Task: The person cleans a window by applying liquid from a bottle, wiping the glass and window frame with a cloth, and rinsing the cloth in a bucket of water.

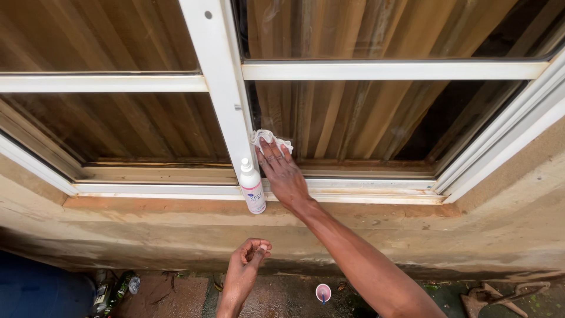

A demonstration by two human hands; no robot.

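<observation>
1. Cloth [272, 140], white and crumpled, sits a little above the middle of the frame, pressed against the window glass [353, 121] right beside the white upright bar [226, 100] of the frame.
2. Lowest in the picture, at bottom centre, the left hand [246, 265] hangs free above the wet ground [282, 297]; its fingers [259, 250] are curled loosely inward and hold nothing.
3. On the ground just right of that hand lies a small pink cap [323, 292]; at the bottom left corner are a dark blue drum [41, 288] and some litter.
4. Above, the concrete ledge [147, 227] runs across the frame, stained and damp.
5. A white spray bottle [252, 187] stands upright on the sill [365, 188], just beside the right wrist and apparently without its cap.
6. The right hand [283, 175] reaches up from the lower right; its fingers [271, 154] lie flat and spread on the cloth, pressing rather than pinching it.
7. Judging by what shows, the wiping is under way at the lower left corner of the right pane. The sill and lower track look brown with grime, and streaks show on the upper glass, so much seems left to clean.
</observation>
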